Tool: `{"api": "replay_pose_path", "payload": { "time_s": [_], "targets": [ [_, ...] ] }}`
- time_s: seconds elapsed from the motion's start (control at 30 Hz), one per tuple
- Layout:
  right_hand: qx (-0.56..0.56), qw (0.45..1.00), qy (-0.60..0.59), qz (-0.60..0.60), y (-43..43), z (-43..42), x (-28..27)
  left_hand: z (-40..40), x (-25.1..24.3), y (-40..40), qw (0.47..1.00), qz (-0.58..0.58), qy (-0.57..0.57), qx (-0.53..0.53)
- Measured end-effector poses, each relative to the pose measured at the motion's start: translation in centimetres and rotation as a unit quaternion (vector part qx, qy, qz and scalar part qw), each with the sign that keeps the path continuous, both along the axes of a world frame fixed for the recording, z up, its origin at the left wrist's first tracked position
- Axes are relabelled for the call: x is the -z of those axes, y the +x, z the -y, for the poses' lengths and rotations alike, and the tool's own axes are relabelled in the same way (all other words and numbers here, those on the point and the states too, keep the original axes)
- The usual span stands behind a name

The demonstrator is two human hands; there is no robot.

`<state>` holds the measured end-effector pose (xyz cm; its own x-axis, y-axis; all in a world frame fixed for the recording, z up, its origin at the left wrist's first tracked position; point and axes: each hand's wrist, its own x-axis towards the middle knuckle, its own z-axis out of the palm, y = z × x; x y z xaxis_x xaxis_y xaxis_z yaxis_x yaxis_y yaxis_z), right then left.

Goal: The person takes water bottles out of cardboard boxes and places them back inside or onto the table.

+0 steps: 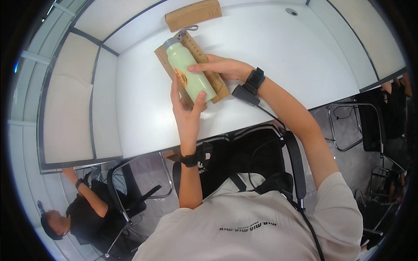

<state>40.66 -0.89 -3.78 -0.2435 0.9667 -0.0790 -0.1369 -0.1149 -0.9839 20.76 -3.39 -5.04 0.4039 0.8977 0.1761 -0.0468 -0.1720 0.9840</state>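
Note:
A pale green bottle (pixel 191 73) with a grey cap (pixel 171 42) and a grey carry loop (pixel 190 28) lies tilted over brown cardboard (pixel 219 85). An orange sticker (pixel 180 77) marks its side. The cardboard bears printed writing and shows on both sides of the bottle, so it looks like an opened box; its middle is hidden. My left hand (pixel 186 106) grips the lower left, thumb near the bottle's base and fingers along its left side. From the right, my right hand (pixel 227 68) lays its thumb on the bottle, with its other fingers around the cardboard's edge.
Behind the bottle, a long closed cardboard box (pixel 193 15) rests on the white desk (pixel 277 49). A cable grommet (pixel 291 12) sits at the back right. Partition panels (pixel 70 98) enclose the desk. A black cable (pixel 271 115) hangs from my right wrist device (pixel 247 92). Another person (pixel 86 204) sits at left.

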Motion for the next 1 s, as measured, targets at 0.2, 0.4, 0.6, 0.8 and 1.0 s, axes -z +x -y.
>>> {"api": "replay_pose_path", "payload": {
  "time_s": [0.2, 0.4, 0.6, 0.8, 1.0],
  "targets": [
    [-0.016, 1.0, 0.005, -0.025, 0.1, -0.2, 0.3, -0.1, 0.2, 0.0, 1.0, -0.008, 0.004, -0.008],
    [-0.005, 1.0, 0.007, -0.008, 0.0, 0.1, -0.1, -0.2, 0.4, 0.0, 1.0, -0.015, 0.01, -0.011],
    [0.006, 1.0, 0.01, 0.008, -0.1, 0.3, -0.4, -0.2, 0.3, 0.0, 1.0, -0.021, 0.018, -0.007],
    [0.014, 1.0, 0.009, 0.011, 0.1, 0.0, -0.1, -0.2, 0.2, 0.1, 1.0, -0.02, 0.021, -0.01],
    [0.032, 0.996, -0.015, -0.087, -0.4, 0.7, -0.8, 0.3, -1.1, 0.2, 1.0, 0.021, 0.002, 0.005]
  ]
}}
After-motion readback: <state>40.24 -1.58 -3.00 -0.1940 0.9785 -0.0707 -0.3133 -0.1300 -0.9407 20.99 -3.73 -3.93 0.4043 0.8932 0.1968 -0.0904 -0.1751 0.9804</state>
